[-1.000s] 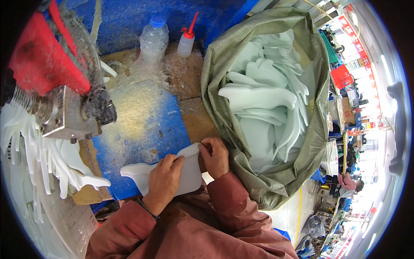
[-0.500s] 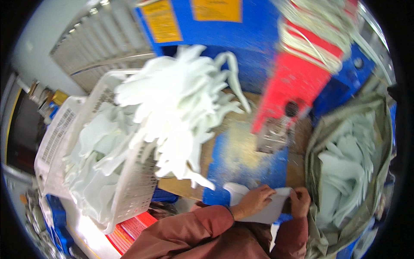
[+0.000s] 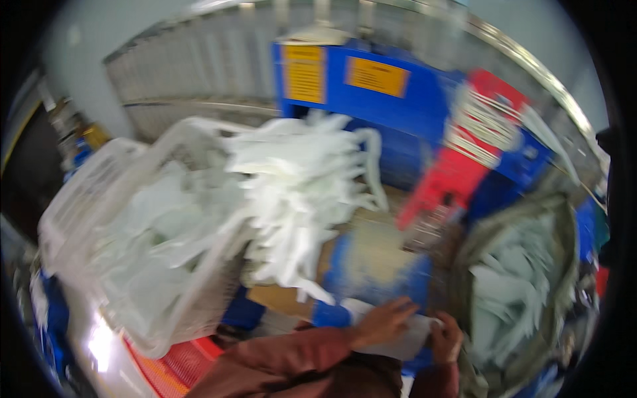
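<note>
A pale, thin, soft-looking cut piece point(image 3: 397, 346) lies at the front edge of the blue machine plate point(image 3: 342, 272). My left hand point(image 3: 383, 323) is over its top, fingers bent and pressed together on it. At its right end my right hand point(image 3: 448, 337) pinches the edge between thumb and fingers. Just beyond the hands, a metal foot point(image 3: 428, 229) sits at the low end of a red machine arm point(image 3: 434, 176) wound with whitish cord. A big heap of similar white pieces point(image 3: 288, 192) lies left of the plate. Motion blurs the picture.
At left, a white plastic basket point(image 3: 219, 265) holds many pale pieces, with a red perforated basket point(image 3: 176, 368) below. To the right stands an olive cloth sack point(image 3: 574, 249) containing more pieces. Behind are a blue machine body point(image 3: 424, 99) and a metal railing point(image 3: 199, 83).
The view has tilted up and shifted, so more railing and wall show. Both hands stay on the pale piece, in nearly the same grip.
</note>
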A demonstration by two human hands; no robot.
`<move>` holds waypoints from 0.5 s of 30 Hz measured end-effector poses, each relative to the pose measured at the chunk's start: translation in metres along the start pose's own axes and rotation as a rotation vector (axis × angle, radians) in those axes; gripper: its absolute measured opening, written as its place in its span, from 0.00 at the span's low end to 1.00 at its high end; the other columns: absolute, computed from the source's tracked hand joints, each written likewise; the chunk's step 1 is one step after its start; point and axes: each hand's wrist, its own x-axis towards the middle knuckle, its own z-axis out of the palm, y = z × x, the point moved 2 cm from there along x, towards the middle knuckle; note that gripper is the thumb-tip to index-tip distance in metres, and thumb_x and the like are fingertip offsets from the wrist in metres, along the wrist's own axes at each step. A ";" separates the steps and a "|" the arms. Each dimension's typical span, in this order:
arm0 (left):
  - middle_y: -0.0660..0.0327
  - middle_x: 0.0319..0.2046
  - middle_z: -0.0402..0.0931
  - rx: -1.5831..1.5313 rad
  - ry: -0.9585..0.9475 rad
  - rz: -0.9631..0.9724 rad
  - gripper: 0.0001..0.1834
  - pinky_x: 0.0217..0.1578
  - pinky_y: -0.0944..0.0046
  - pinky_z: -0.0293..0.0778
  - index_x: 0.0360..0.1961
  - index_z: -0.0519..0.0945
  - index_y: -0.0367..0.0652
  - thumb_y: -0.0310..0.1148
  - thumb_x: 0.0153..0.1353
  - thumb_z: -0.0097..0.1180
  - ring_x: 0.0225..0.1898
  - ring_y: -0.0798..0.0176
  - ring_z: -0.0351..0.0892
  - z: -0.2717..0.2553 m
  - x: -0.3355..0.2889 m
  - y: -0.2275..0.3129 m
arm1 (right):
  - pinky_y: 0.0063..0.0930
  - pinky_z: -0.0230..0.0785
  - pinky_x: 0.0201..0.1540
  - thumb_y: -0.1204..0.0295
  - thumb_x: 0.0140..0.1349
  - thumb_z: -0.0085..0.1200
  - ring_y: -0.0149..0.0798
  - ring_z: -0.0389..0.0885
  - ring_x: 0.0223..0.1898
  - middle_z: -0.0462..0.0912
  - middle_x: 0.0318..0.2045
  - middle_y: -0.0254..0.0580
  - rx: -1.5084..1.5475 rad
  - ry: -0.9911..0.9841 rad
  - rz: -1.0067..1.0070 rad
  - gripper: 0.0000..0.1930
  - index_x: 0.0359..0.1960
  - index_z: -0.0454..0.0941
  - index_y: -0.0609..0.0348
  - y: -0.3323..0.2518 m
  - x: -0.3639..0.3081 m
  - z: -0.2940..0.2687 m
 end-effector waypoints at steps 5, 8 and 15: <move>0.43 0.67 0.73 0.047 -0.274 0.185 0.37 0.64 0.44 0.72 0.66 0.77 0.38 0.47 0.61 0.71 0.67 0.38 0.73 -0.073 0.002 0.024 | 0.28 0.79 0.50 0.76 0.70 0.59 0.31 0.87 0.45 0.90 0.48 0.44 0.091 -0.281 -0.090 0.12 0.53 0.86 0.61 -0.083 -0.031 -0.015; 0.45 0.45 0.87 -0.203 -0.611 0.030 0.26 0.46 0.53 0.82 0.57 0.84 0.40 0.45 0.64 0.70 0.45 0.42 0.87 -0.104 0.005 0.048 | 0.33 0.80 0.52 0.78 0.69 0.61 0.45 0.90 0.48 0.90 0.48 0.49 0.179 -0.247 -0.244 0.13 0.54 0.86 0.60 -0.115 -0.038 -0.028; 0.46 0.34 0.86 -0.015 -0.675 -0.124 0.19 0.35 0.52 0.80 0.52 0.87 0.43 0.42 0.65 0.69 0.34 0.43 0.87 -0.146 0.009 0.093 | 0.38 0.81 0.50 0.71 0.72 0.61 0.51 0.90 0.47 0.89 0.47 0.50 0.241 -0.290 -0.313 0.14 0.56 0.83 0.61 -0.144 -0.030 -0.026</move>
